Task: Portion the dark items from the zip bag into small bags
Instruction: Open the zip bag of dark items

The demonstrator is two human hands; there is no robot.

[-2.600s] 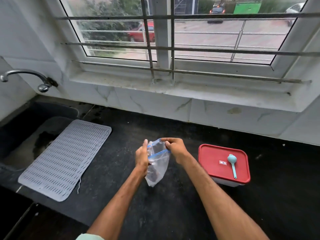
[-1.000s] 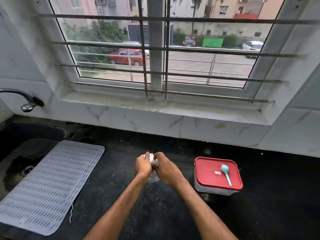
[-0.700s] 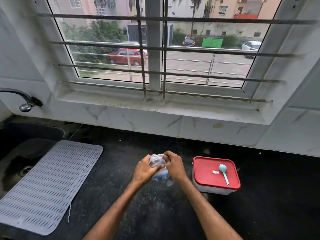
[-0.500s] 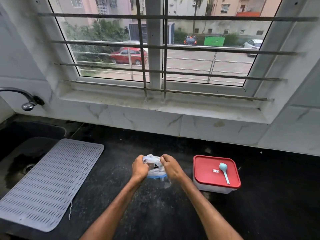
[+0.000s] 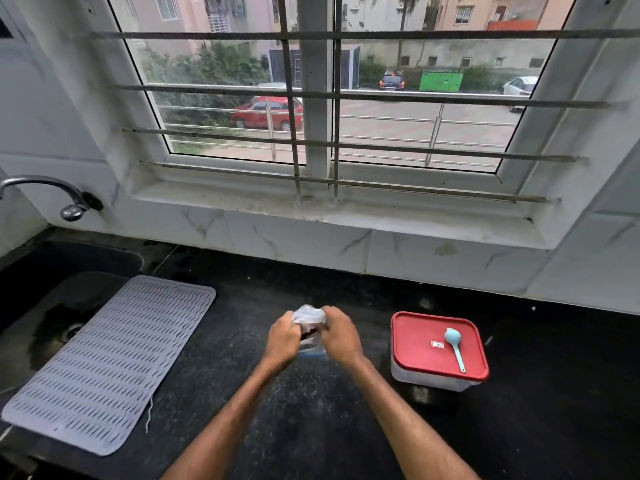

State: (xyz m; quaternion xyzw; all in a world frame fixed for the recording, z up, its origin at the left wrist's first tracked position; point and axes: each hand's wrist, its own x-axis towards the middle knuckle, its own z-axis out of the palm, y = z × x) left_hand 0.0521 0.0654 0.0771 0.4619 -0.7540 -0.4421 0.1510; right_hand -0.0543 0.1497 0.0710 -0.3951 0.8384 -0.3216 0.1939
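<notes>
Gripping: both hands close around one crumpled clear plastic zip bag with a blue seal strip, held just above the black stone table.
Left hand: the left hand clamps the bag's left side, fingers curled into the plastic.
Right hand: the right hand pinches the bag's right side — knuckles up, fingers folded over the bunched top.
Bag contents: dark items show through the plastic between the two hands; their number cannot be told.
Box: a white rectangular plastic box with a red lid stands on the table near the right hand, apart from it.
Scoop: a small light-blue plastic scoop lies on the red lid.
Mat: a grey slotted rubber mat lies to the left — partly over the dark sink.
Tap: a curved metal tap juts from the wall above the sink.
</notes>
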